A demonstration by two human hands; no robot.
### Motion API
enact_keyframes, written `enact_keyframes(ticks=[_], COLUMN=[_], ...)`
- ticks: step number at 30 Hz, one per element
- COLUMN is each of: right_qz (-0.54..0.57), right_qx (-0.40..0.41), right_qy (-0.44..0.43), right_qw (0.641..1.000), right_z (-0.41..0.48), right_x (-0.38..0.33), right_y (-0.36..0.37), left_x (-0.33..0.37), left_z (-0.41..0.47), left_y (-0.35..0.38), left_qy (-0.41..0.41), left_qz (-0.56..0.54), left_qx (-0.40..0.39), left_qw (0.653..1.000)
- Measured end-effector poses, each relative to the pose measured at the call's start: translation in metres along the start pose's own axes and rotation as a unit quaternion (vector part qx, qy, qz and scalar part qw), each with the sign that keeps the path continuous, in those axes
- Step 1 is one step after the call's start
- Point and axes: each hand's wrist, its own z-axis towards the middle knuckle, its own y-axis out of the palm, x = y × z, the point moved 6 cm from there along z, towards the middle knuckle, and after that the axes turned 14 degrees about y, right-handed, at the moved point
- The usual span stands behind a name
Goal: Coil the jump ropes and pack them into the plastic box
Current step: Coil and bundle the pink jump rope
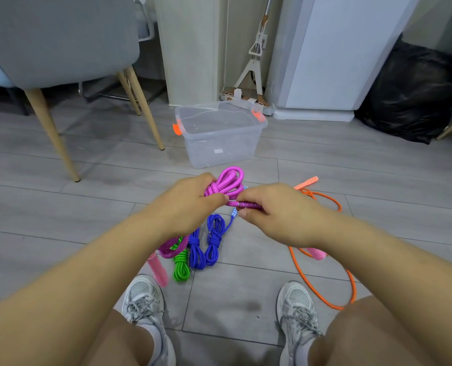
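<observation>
Floor, nearest the person's grey shoes [143, 299]: green rope [181, 265] and blue rope [206, 244], both coiled, touching each other. A pink handle [157, 270] lies just beside the green one. The orange rope [325, 273] sprawls loose to the right, not yet coiled.

Above these, held off the floor: left hand [190, 204] grips the magenta rope [228, 183] round the waist of its coil, fingers curled. Right hand [277, 212] pinches the magenta handle [246, 205] between thumb and fingertips, close beside the left.

Handling, judged: braided cord, light, soft and limp. Loops will spring open unless held at the wrapped middle, so take hold there, not at a loop end. The handle is the only stiff part and looks ridged, so a fair grip. Nothing fragile.

Further off: the plastic box [219, 138], clear, lid off, orange latches, standing on the floor. No rope inside that I can see. Thin walls, probably light enough to slide if bumped.

Writing: a small white sticker [218, 151] on the box front, too small to read. No brand legible on ropes or shoes.

Behind: grey chair [61, 40], black bag [415, 93].
</observation>
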Motion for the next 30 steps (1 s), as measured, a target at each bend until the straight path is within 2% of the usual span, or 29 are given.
enact_keyframes(ticks=[3, 5, 9, 12, 16, 20, 23, 30], right_qz=[0.018, 0.013, 0.051, 0.114, 0.136, 0.173, 0.159, 0.177], right_qx=[0.038, 0.042, 0.036, 0.022, -0.010, -0.006, 0.003, 0.007], right_qy=[-0.021, -0.028, -0.014, -0.005, 0.007, 0.016, 0.023, 0.015], right_qw=[0.999, 0.999, 0.998, 0.993, 0.991, 0.985, 0.987, 0.984], right_z=[-0.001, -0.001, -0.002, -0.003, 0.000, 0.001, 0.002, 0.007], right_x=[-0.002, -0.002, 0.004, 0.007, 0.009, 0.007, 0.003, -0.003], right_y=[-0.004, -0.004, -0.005, -0.005, 0.002, 0.004, 0.009, 0.015], left_x=[0.003, 0.007, 0.006, 0.009, 0.010, 0.012, 0.011, 0.014], left_z=[0.001, 0.000, 0.000, 0.001, 0.002, 0.002, 0.003, 0.008], left_y=[0.001, 0.004, 0.010, 0.011, 0.013, 0.014, 0.014, 0.021], left_qy=[0.016, 0.021, 0.007, 0.018, 0.003, 0.002, -0.006, -0.040], left_qz=[-0.013, -0.058, -0.158, -0.179, -0.198, -0.251, -0.275, -0.450], left_qx=[-0.013, -0.023, -0.024, -0.024, -0.027, 0.013, 0.038, 0.067], left_qw=[1.000, 0.998, 0.987, 0.983, 0.980, 0.968, 0.961, 0.890])
